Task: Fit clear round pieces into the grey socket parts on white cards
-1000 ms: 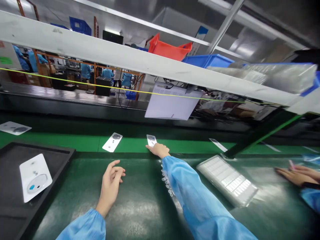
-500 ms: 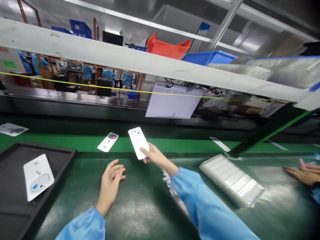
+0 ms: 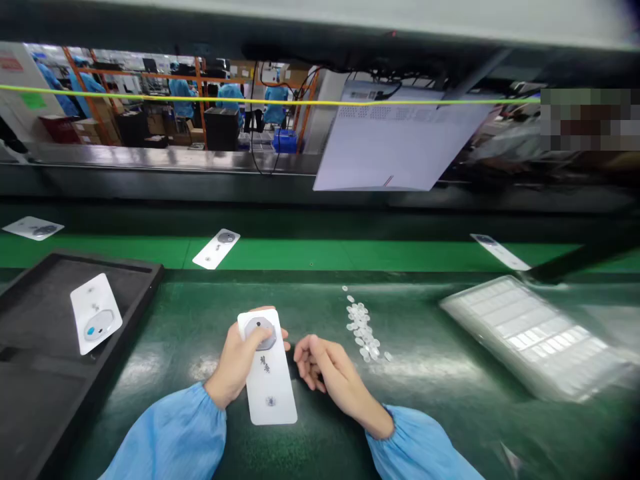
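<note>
My left hand (image 3: pixel 239 357) holds a white phone-shaped panel (image 3: pixel 273 393) with rounded corners, a round grey ring at its top and dark printed marks below. The left thumb lies across the ring and covers part of it; the fingers are behind the panel. Just right of the panel is my right hand (image 3: pixel 333 377), its fingers curled in and the thumb against the index finger, with nothing visible in them. Beyond that hand, small clear round discs (image 3: pixel 361 323) lie in a loose pile on the green table (image 3: pixel 310 440).
A black tray (image 3: pixel 30 407) at left holds a similar white panel (image 3: pixel 95 333). More panels lie on the bright green strip behind, one near the middle (image 3: pixel 213 252). At right lies a clear-wrapped pack (image 3: pixel 530 333), near a dark slanted post (image 3: pixel 585 253). A yellow cord (image 3: pixel 280 101) spans the view.
The white panel has passed from my right hand to my left and come nearer to me. My right hand has let go and drawn back. The camera has tilted down.
</note>
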Demonstrator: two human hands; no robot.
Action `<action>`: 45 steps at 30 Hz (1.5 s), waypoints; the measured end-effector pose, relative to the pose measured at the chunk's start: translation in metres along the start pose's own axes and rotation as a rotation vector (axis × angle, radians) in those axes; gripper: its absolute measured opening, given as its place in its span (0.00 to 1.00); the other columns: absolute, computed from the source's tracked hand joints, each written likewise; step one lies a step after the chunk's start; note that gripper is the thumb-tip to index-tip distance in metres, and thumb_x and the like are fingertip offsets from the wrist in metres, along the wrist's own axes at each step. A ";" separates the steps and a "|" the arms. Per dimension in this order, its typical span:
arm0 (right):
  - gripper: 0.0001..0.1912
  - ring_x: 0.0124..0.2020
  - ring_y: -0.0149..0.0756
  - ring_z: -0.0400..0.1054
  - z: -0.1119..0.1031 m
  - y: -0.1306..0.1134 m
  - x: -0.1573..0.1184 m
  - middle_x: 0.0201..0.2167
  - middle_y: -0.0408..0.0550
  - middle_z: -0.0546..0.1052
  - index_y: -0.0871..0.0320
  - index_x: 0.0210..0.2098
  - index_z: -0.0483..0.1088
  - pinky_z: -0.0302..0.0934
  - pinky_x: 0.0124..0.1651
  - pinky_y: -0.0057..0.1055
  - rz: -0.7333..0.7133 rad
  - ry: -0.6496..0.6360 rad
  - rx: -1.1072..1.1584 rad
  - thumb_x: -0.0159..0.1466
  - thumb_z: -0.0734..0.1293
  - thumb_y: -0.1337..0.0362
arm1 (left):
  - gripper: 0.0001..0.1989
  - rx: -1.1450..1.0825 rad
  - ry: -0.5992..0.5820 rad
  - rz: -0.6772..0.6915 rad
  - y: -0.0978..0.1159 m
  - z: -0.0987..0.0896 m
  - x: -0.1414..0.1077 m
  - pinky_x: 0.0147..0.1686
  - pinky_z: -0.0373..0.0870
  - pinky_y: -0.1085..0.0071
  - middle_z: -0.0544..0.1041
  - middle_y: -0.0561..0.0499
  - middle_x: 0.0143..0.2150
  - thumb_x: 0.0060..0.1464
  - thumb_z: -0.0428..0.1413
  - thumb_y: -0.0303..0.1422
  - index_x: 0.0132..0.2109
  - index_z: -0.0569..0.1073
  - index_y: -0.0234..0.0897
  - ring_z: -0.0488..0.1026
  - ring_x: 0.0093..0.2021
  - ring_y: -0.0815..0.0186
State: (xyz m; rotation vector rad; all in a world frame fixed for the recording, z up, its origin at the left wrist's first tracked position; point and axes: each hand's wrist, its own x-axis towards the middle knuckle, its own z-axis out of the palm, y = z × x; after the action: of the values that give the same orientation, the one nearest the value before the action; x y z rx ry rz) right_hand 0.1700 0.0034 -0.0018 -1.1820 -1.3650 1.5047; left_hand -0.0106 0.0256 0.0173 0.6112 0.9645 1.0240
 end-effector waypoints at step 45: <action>0.06 0.32 0.30 0.70 0.012 0.001 -0.009 0.38 0.46 0.74 0.55 0.43 0.68 0.60 0.30 0.27 -0.571 0.267 -0.749 0.74 0.60 0.67 | 0.22 0.608 -0.127 0.219 -0.004 -0.001 -0.015 0.58 0.66 0.68 0.75 0.48 0.60 0.60 0.49 0.37 0.56 0.77 0.36 0.70 0.60 0.56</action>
State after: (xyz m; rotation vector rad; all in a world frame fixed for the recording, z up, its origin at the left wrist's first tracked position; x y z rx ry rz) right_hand 0.1612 -0.0086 -0.0020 -1.2048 -1.9276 0.4121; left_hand -0.0127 0.0104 0.0186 1.2927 1.1157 0.8621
